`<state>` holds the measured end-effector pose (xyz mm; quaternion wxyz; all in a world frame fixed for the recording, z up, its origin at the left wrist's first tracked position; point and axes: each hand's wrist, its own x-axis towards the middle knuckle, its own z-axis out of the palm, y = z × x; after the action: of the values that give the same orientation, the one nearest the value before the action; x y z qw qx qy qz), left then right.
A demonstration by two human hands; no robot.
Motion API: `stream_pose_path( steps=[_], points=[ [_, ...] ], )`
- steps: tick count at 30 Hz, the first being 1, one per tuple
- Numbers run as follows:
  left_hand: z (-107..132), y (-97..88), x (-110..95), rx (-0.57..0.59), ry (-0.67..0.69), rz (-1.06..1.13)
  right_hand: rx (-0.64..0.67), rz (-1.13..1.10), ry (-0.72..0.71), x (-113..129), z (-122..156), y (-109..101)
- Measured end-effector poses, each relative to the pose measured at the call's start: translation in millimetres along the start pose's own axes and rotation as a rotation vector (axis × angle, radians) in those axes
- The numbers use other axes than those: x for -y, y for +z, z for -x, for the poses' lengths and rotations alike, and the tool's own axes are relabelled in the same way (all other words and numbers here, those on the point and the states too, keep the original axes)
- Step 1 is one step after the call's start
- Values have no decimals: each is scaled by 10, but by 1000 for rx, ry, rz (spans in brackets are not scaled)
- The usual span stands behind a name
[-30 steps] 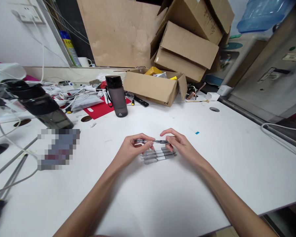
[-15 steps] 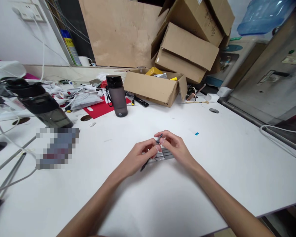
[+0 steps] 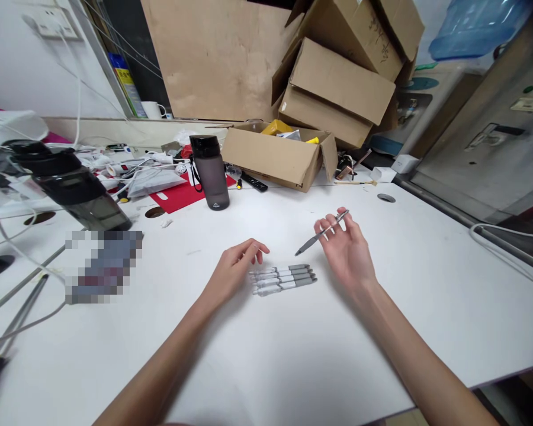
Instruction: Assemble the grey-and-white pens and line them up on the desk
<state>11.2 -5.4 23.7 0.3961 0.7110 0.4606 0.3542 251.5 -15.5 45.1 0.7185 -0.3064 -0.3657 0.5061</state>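
Observation:
Several grey pens point(image 3: 283, 278) lie side by side in a row on the white table point(image 3: 293, 355). My right hand point(image 3: 346, 251) is raised just right of them and holds one more grey pen point(image 3: 320, 233) between its fingers, the tip slanting down to the left. My left hand point(image 3: 235, 267) rests on the table at the left end of the row, its fingers curled loosely, holding nothing and nearly touching the pen tips.
A dark water bottle point(image 3: 209, 171) stands behind the pens, and a larger dark bottle point(image 3: 71, 186) at the left. An open cardboard box point(image 3: 278, 155) and stacked boxes point(image 3: 342, 77) fill the back. Cables and clutter point(image 3: 133, 168) lie at the back left.
Both hands held one pen together over the row. Now the hands have parted: the right hand has lifted the pen up and to the right, and the left has drawn back, open.

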Motion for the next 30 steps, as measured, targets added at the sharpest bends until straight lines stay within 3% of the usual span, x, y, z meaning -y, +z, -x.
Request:
stream_pose_path(
  steps=[6,11,21,30],
  points=[
    [-14,-3,170,-91,-80,-104,2,-166,67,82,-12,-35],
    [2,36,188,-51,-65,-131,6,-103,30,121,-16,-58],
    [-3,42,198,-32,-59,-165,-73,-205,67,137,-16,-10],
    [8,43,175,-21,-38,-197,15,-73,2,136,-2,-34]
  ],
)
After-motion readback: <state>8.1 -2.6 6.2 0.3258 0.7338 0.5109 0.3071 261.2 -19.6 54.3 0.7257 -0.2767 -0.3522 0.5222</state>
